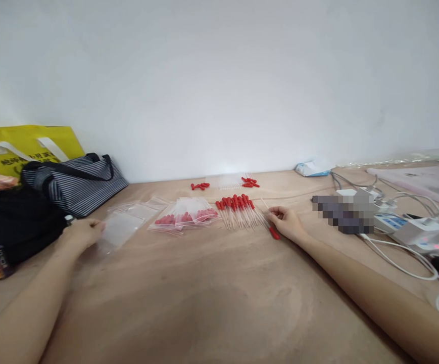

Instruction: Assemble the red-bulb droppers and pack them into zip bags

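Observation:
At the left, my left hand [85, 233] has its fingers closed at the near edge of a clear zip bag [123, 228], which looks slightly blurred. My right hand [285, 222] pinches a thin glass dropper by its tube; its red rubber bulb [274, 233] points down toward me. Just left of that hand lies a row of droppers [238, 205], their red bulbs facing the wall. Between the hands rest several clear bags [189, 215] with red-bulbed droppers in them, partly overlapping.
Near the wall lie loose red bulbs [200, 186], a second small pile of bulbs [250, 182] and thin clear tubes [231, 183]. A striped bag [86, 184] and a yellow bag [26, 139] stand left. Cables and a power strip [391, 222] spread across the right.

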Demonstrator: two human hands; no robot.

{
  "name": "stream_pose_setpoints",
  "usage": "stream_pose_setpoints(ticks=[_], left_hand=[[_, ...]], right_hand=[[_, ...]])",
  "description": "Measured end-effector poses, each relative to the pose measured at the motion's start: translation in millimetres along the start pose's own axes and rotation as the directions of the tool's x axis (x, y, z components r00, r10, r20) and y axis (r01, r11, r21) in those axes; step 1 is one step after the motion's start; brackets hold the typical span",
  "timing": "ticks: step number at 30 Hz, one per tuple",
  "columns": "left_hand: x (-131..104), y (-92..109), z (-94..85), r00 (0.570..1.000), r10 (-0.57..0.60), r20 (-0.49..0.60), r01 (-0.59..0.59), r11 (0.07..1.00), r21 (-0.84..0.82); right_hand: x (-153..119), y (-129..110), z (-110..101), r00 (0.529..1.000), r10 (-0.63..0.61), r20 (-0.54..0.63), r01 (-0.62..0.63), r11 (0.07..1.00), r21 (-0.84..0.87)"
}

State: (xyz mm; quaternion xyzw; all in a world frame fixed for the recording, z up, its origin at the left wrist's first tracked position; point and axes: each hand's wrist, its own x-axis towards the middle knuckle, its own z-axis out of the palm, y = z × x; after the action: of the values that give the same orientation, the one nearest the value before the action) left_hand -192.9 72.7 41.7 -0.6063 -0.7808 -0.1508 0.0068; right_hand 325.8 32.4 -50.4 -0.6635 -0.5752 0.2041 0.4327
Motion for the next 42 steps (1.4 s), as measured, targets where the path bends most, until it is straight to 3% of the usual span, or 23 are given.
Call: stream_pose_setpoints(ticks=[5,7,9,11,12,14,16,18,19,20,21,22,24,26,27,29,31,33,35,36,38,42], left_hand=[[-12.6,5.1,-11.2,0.986,-0.137,0.096,0.114,0.969,0.221],[-23.5,12.5,-13.9,0.982,-0.179,0.068,0.155,0.952,0.265],[-36.6,24.1,-19.0,0.978,-0.206,-0.02,0.203,0.934,0.295],[-49.2,39.2,-26.8,0.975,-0.142,-0.17,0.182,0.951,0.25],[-54.6,47.5,-31.5,0.963,-0.089,-0.254,0.144,0.967,0.209],[-63.2,64.9,-40.9,0.898,-0.087,-0.432,0.137,0.987,0.087],[-70.5,83.1,-47.5,0.879,-0.032,-0.475,-0.029,0.992,-0.12],[-79.5,103.4,-47.5,0.934,0.058,-0.352,-0.201,0.901,-0.384],[-85.6,114.9,-43.9,0.964,0.144,-0.223,-0.241,0.828,-0.507],[-92.8,127.2,-37.6,0.963,0.255,-0.089,-0.256,0.76,-0.597],[-100.9,140.2,-28.6,0.933,0.357,0.043,-0.247,0.723,-0.646],[-109.6,153.6,-17.4,0.872,0.454,0.186,-0.229,0.712,-0.664],[-126.4,179.0,9.0,0.761,0.572,0.306,-0.259,0.7,-0.666],[-139.4,198.5,33.7,0.695,0.65,0.306,-0.384,0.696,-0.607],[-143.8,204.9,43.0,0.701,0.664,0.261,-0.459,0.7,-0.548],[-149.8,209.5,53.3,0.71,0.7,0.076,-0.614,0.669,-0.42],[-154.6,204.0,53.9,0.662,0.749,-0.03,-0.71,0.615,-0.343],[-160.5,191.7,50.8,0.571,0.821,0.0,-0.771,0.536,-0.345],[-166.8,177.6,49.6,0.477,0.876,0.077,-0.803,0.469,-0.369],[-169.5,171.6,50.5,0.455,0.884,0.108,-0.803,0.46,-0.379],[-172.8,163.5,54.4,0.461,0.876,0.143,-0.784,0.477,-0.397],[-173.1,161.8,61.0,0.486,0.86,0.153,-0.762,0.503,-0.408]], right_hand=[[-1.5,-1.7,-0.7,1.0,-0.012,0.012,0.011,1.0,0.01],[-2.1,-2.2,-0.4,1.0,-0.011,0.011,0.011,1.0,0.016],[-2.6,-2.6,-0.1,1.0,-0.01,0.006,0.01,1.0,0.025],[-3.0,-3.1,0.2,1.0,-0.01,-0.003,0.01,0.999,0.034],[-3.1,-3.4,0.3,1.0,-0.01,-0.007,0.011,0.999,0.039],[-3.5,-3.8,0.2,1.0,-0.013,-0.015,0.014,0.999,0.049],[-3.7,-4.1,-0.5,0.999,-0.017,-0.028,0.018,0.998,0.056],[-3.8,-4.1,-1.7,0.999,-0.02,-0.048,0.022,0.998,0.056],[-3.9,-3.9,-2.5,0.998,-0.02,-0.061,0.024,0.998,0.054],[-3.9,-3.7,-3.2,0.997,-0.021,-0.073,0.025,0.998,0.052],[-4.2,-3.5,-3.9,0.996,-0.019,-0.087,0.023,0.998,0.051],[-4.7,-3.3,-4.5,0.995,-0.02,-0.101,0.025,0.998,0.049],[-7.4,-3.5,-5.3,0.99,-0.051,-0.131,0.058,0.997,0.048],[-13.3,-4.9,-6.2,0.981,-0.126,-0.149,0.133,0.99,0.042],[-17.8,-6.4,-7.3,0.976,-0.167,-0.143,0.173,0.984,0.034],[-29.3,-11.0,-11.9,0.971,-0.225,-0.082,0.226,0.974,0.014],[-42.3,-17.6,-21.1,0.962,-0.269,0.045,0.269,0.963,-0.009],[-53.8,-24.7,-34.5,0.908,-0.366,0.203,0.378,0.926,-0.022],[-61.3,-30.4,-49.4,0.805,-0.477,0.352,0.511,0.86,-0.003],[-63.4,-32.2,-56.4,0.767,-0.5,0.402,0.541,0.841,0.016],[-64.6,-33.6,-67.3,0.724,-0.502,0.473,0.548,0.835,0.047],[-62.3,-31.7,-74.9,0.709,-0.461,0.533,0.525,0.85,0.038]])
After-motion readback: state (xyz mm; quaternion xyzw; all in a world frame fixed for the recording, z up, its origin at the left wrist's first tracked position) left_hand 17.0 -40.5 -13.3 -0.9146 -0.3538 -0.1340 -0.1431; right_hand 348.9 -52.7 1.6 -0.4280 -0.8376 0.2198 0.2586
